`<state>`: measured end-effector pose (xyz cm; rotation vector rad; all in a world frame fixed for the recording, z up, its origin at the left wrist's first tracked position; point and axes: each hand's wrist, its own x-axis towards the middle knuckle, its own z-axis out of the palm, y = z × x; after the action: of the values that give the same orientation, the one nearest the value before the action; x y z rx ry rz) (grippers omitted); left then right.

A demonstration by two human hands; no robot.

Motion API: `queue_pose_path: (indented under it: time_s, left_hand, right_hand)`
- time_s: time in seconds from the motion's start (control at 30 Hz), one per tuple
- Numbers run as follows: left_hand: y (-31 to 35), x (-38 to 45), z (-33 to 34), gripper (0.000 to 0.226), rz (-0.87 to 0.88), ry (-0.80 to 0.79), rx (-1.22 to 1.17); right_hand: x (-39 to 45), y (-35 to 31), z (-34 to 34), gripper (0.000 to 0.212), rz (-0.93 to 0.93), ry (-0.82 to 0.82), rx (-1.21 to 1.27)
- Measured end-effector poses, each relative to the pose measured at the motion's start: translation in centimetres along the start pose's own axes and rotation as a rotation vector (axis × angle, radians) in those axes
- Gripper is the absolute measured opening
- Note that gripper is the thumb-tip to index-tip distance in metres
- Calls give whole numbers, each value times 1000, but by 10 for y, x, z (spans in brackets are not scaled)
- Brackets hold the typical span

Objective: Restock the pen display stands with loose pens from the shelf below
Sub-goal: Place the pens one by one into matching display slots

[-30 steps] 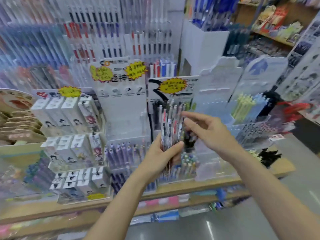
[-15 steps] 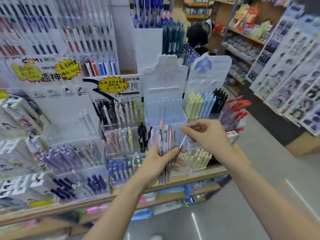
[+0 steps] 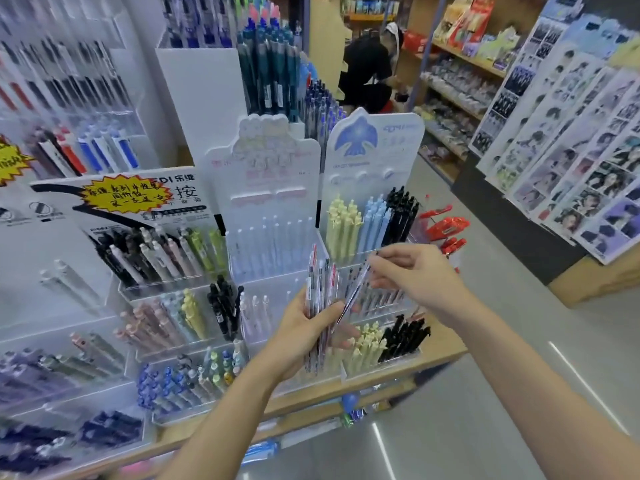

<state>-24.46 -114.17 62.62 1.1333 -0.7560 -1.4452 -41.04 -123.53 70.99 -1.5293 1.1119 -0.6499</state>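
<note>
Left hand is wrapped around a fat bundle of clear-barrelled pens with red and dark caps, held upright, while the right hand pinches the top end of one slim clear pen that slants down to the bundle's right edge. Right behind that grip sits a tiered clear acrylic pen stand with a white bird-print backboard, pale yellow pens up top. Way behind, a person in black crouches by wooden shelves.

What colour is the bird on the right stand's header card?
Blue bird on a white card, head view.
</note>
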Motion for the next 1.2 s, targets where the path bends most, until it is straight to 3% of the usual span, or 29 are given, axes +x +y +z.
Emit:
queue_pose_path:
  time_s: [0.13,0.27,0.4,0.47,0.53,0.6,0.67,1.03,1.2]
  left_hand:
    - [0,11,-11,27,65,227,70]
    - [-7,2,-12,6,107,348,31]
    - [-19,0,2,37,94,430,-54]
    - [-24,-3,8,37,103,443,-68]
    - [-25,-6,13,11,126,461,-77]
    - [-26,-6,17,18,138,492,-86]
    - [-27,-4,18,5,119,506,-119]
    - [-29,-9,10,36,119,458,-170]
    - [-31,-12,6,24,119,444,-165]
  right_hand:
    - [30,-16,-40,10,-106,91,5]
    - [49,1,-34,5,-241,-10,-279]
    - [61,27,-9,4,-424,-59,-475]
    - [69,38,-2,4,-457,-95,-532]
    - [74,48,1,7,-476,-124,-593]
    - [78,56,4,12,-492,-134,-653]
    - [81,62,5,15,-497,-119,-682]
    - [97,62,15,15,-501,-44,-770]
    - [95,73,22,14,-456,-60,-845]
